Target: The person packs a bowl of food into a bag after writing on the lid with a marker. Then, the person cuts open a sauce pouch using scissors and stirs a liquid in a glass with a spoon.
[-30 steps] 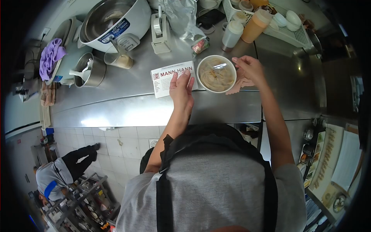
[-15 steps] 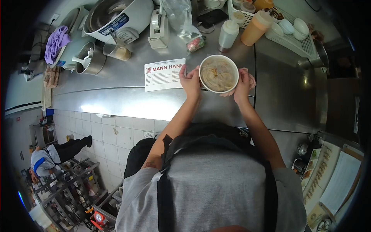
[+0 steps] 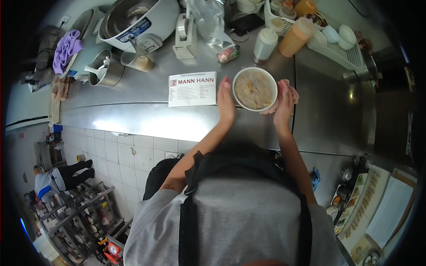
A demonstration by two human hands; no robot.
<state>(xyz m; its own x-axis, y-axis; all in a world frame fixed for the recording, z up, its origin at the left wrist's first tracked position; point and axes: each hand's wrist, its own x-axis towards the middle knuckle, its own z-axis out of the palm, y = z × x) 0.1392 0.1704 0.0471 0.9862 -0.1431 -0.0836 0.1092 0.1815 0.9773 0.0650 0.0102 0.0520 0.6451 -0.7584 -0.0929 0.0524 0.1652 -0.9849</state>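
Observation:
A round white takeout bowl [image 3: 255, 90] sits on the steel counter in front of me. Pale, brownish food shows inside it, under what looks like a clear lid. My left hand [image 3: 226, 102] is upright along the bowl's left side, fingers stretched out. On the other side, my right hand [image 3: 284, 104] has its fingers extended next to the rim. Whether either palm touches the bowl is hard to tell. A pink cloth [image 3: 290, 95] lies behind my right hand, partly hidden. Left of my left hand is a printed card [image 3: 192, 91] reading "MANN HANN".
Squeeze bottles [image 3: 266, 44] and a white basket of small bowls [image 3: 339, 44] stand at the back right. A tape dispenser [image 3: 184, 40], a measuring cup [image 3: 141, 62], a metal pot [image 3: 108, 73] and a large cooker [image 3: 133, 22] line the back left. Another person [image 3: 57, 179] is at far left.
Both hands have loosened from gripping the bowl's rim to stretched fingers along its sides. The bowl stays in the same place on the counter; the view has shifted slightly.

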